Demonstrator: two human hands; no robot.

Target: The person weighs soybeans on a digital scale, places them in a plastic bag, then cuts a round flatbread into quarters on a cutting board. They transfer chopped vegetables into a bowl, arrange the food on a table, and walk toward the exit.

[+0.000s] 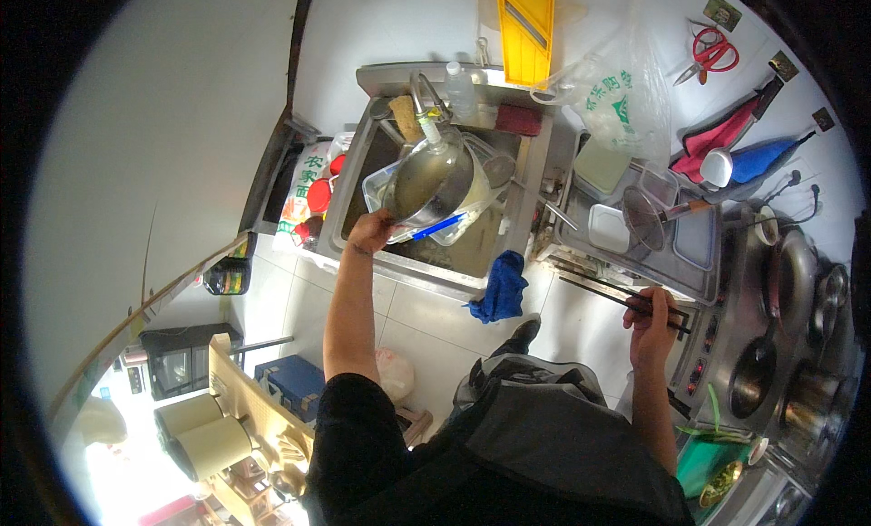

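My left hand [372, 231] grips the near left rim of a metal bowl or pan [433, 186], tilted under the faucet [423, 94] over the sink [469, 281]. Liquid shows inside it. Beneath it in the sink lie a clear plastic container [378, 186] and a blue-edged plastic item [439, 227]. Off to the right, above the floor, my right hand [651, 315] holds a pair of long dark chopsticks [599, 291] pointing left. A blue cloth [502, 288] hangs over the sink's near right corner.
Right of the sink, a metal tray [575, 237] bears plastic containers and a strainer [643, 218]. Pans [752, 376] stand on the stove at far right. A plastic bag [622, 111], a yellow slicer [527, 33] and red scissors [711, 53] hang on the wall. A green board [701, 458] lies lower right.
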